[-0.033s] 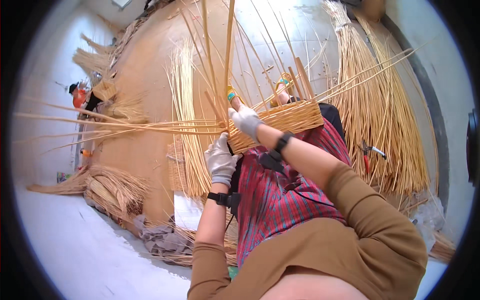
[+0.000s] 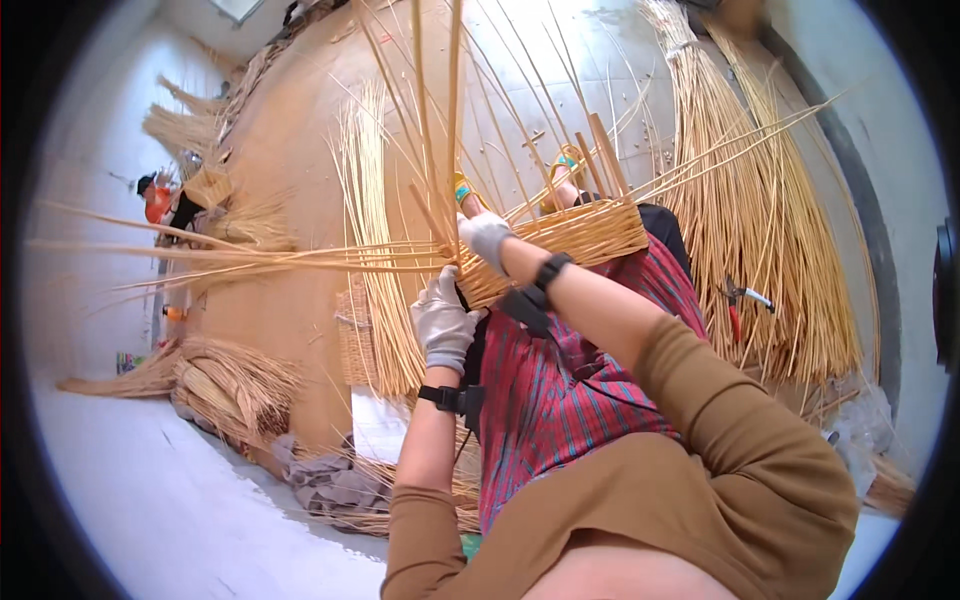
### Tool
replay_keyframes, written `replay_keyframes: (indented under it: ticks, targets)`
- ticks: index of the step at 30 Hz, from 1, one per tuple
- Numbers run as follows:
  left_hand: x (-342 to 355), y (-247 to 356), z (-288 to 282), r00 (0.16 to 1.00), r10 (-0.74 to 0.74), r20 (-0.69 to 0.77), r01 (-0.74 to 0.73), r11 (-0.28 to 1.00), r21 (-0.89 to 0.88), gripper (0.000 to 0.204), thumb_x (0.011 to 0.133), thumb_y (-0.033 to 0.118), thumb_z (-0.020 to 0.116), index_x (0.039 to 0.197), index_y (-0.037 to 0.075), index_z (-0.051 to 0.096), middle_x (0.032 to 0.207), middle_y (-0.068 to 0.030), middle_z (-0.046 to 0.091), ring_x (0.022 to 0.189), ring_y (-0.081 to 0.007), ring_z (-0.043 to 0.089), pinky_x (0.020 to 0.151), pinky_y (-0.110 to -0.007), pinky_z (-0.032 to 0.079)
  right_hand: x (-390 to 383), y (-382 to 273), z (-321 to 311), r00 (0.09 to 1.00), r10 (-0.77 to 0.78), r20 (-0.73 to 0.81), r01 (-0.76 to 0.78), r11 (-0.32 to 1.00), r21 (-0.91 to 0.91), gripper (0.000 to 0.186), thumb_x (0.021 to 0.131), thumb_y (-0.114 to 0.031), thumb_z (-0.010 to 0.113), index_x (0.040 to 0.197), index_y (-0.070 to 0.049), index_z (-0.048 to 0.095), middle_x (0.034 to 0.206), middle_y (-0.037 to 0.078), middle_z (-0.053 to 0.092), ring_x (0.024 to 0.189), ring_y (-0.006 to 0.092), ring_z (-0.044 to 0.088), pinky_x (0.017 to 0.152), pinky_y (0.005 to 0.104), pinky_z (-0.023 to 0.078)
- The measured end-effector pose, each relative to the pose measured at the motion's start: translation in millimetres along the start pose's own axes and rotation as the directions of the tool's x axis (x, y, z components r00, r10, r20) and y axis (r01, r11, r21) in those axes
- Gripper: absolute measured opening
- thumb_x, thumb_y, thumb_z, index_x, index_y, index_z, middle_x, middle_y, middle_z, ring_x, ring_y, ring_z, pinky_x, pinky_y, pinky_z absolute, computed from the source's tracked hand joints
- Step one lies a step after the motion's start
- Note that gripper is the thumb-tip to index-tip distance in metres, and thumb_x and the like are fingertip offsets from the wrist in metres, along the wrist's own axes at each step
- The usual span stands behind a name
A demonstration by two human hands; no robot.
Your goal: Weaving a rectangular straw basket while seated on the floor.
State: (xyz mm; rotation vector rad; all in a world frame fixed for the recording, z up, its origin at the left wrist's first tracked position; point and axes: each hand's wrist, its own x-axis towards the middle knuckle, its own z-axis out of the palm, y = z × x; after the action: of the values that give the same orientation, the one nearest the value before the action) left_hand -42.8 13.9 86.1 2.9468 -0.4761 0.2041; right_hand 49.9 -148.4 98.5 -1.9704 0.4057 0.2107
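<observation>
A partly woven wicker basket (image 2: pixel 590 238) lies across my lap, with short stakes and long willow rods (image 2: pixel 420 120) sticking out from it. At its left end, my left hand (image 2: pixel 443 320) grips the lower corner, gloved fingers curled around it. My right hand (image 2: pixel 483 237), also gloved, is just above and right of it, closed at the upright rods of that end; its fingertips are partly hidden. My yellow sandals (image 2: pixel 563 160) show beyond the basket, and a striped red cloth (image 2: pixel 570 400) covers my legs.
Rod bundles (image 2: pixel 760 230) lie right, with pruning shears (image 2: pixel 733 310) on them. Pale rods (image 2: pixel 365 140) and a woven piece (image 2: pixel 355 330) are left of me. Coiled fibres (image 2: pixel 225 390) lie near the white ledge (image 2: pixel 150 470). A person in orange (image 2: pixel 160 200) is at the far left wall.
My right hand and forearm have shifted very slightly up and to the left. My left hand stays on the basket corner, and the long rods at left have swayed a little.
</observation>
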Motion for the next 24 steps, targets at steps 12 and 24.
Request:
replay_keyframes:
  ticks: [12,24]
  targets:
    - [18,-32,20,0.952,0.288,-0.108,-0.303,0.937,-0.174,0.070,0.056,0.042,0.092,0.112,0.017,0.057,0.086,-0.0071,0.068,0.086,-0.0325,0.066,0.079,-0.042,0.050,98,61,88,0.908,0.395,-0.140,-0.261,0.794,0.548,0.098,0.081,-0.039,0.075,0.157,-0.005,0.022,0.146,0.027,0.045,0.134,0.0376,0.048,0.111,0.0413,0.039]
    - [10,-35,28,0.985,0.127,0.118,-0.106,0.980,-0.169,0.082,0.057,0.045,0.093,0.121,0.014,0.050,0.117,-0.0128,0.066,0.108,-0.0372,0.062,0.095,-0.051,0.042,50,-13,28,0.974,-0.168,-0.155,0.195,0.963,0.185,0.053,0.092,-0.054,0.062,0.112,-0.007,0.073,0.106,0.021,0.072,0.104,0.0410,0.067,0.095,0.0421,0.050]
